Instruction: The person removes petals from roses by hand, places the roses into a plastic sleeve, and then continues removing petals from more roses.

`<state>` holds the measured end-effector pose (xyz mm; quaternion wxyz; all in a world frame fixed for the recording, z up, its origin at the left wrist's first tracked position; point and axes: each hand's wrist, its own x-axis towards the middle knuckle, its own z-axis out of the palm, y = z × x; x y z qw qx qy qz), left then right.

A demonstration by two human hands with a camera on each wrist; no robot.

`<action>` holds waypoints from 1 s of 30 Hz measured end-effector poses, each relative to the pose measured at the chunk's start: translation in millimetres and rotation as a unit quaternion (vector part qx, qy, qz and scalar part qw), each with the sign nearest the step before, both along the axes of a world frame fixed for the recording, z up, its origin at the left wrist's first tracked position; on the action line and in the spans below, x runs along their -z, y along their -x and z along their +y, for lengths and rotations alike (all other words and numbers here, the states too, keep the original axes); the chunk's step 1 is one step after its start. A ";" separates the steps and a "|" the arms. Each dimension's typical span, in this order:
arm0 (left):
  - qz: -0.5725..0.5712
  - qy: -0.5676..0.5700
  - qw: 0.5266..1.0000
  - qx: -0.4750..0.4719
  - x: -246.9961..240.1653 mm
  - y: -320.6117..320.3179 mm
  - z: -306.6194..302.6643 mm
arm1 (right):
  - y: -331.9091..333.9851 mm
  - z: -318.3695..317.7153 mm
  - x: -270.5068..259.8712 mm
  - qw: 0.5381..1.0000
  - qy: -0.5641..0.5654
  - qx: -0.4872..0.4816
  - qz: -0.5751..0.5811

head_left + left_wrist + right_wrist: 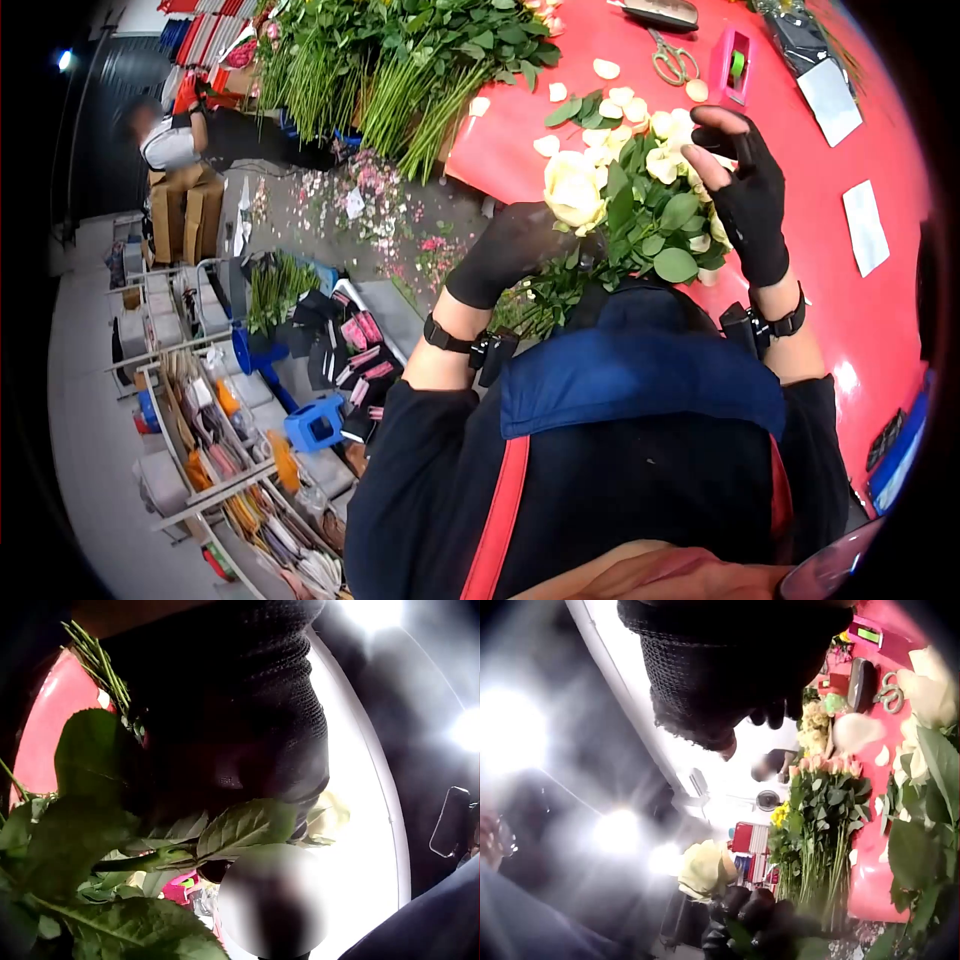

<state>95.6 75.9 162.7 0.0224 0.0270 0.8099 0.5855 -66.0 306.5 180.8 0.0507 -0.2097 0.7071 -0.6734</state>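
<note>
My left hand point(512, 252), in a black fingerless glove, grips a pale yellow rose point(575, 192) by its stem just under the bloom. In the right wrist view the same rose point(707, 870) stands upright above the dark gloved fingers point(754, 911). Green leaves point(247, 829) of the stem spread in front of the left hand in the left wrist view. My right hand point(752, 195), gloved alike, is raised with thumb and forefinger apart and nothing between them. Below and beside it lie more cream roses point(665, 160) with leafy stems. A loose pale petal point(857, 733) shows blurred near the right hand.
Scattered petals point(606, 69) lie on the red table point(800, 210). Scissors point(673, 60), a pink tape dispenser point(735, 65) and a white paper point(866, 228) are there too. Bundled long stems point(400, 110) pile at the far left. Another person point(175, 140) stands beyond the littered floor.
</note>
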 end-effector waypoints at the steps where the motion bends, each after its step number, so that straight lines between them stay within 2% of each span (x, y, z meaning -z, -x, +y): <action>1: -0.073 -0.095 0.993 -0.015 2.2 -0.5 -0.1 | 2.3 1.8 8.9 0.996 0.022 -0.037 0.080; 2: -0.056 -0.041 0.998 0.004 4.3 -2.8 -4.1 | 1.8 0.6 5.9 0.987 0.045 -0.094 0.122; 4: -0.053 -0.023 0.998 0.024 1.2 -4.5 -3.7 | -4.5 -3.3 -8.0 0.969 0.036 -0.199 0.141; 8: -0.138 -0.113 0.984 0.009 -8.2 -3.0 5.2 | -16.1 -12.2 -22.3 0.946 0.009 -0.299 0.123; 10: -0.119 -0.067 0.990 -0.017 -17.2 -1.1 12.2 | -14.0 -15.4 -17.8 0.909 0.029 -0.349 0.224; 11: -0.115 -0.054 0.992 -0.023 -17.6 -1.4 12.7 | -16.1 -17.4 -15.8 0.899 0.032 -0.344 0.270; 14: -0.079 0.014 0.997 -0.024 -2.3 -8.6 9.2 | -13.4 -15.7 -14.3 0.856 0.004 -0.422 0.299; 15: -0.118 -0.032 0.992 -0.033 -14.1 -3.3 13.8 | -15.3 -13.4 -12.3 0.864 -0.007 -0.410 0.290; 18: -0.104 -0.062 0.992 -0.026 -4.4 -5.1 14.0 | -22.0 -12.7 -13.3 0.916 0.020 -0.306 0.258; 19: -0.097 -0.073 0.992 -0.046 -2.5 -7.9 16.5 | -22.7 -15.0 -11.4 0.918 0.041 -0.299 0.256; 22: -0.126 -0.014 0.991 -0.035 -2.1 -5.1 14.9 | -9.8 -8.7 -15.3 0.857 -0.013 -0.439 0.269; 23: -0.126 -0.005 0.991 -0.036 -0.4 -4.7 14.9 | -10.3 -10.0 -9.8 0.850 0.006 -0.455 0.264; 26: -0.124 -0.010 0.992 -0.038 2.1 -3.8 17.8 | -15.6 -5.7 -10.7 0.888 -0.035 -0.375 0.265; 28: -0.120 -0.050 0.991 -0.040 -2.0 0.4 22.3 | -20.4 -7.8 -5.9 0.923 0.033 -0.308 0.229; 30: -0.083 -0.035 0.996 -0.024 1.6 1.6 23.2 | -18.0 -5.7 -5.2 0.918 0.029 -0.328 0.222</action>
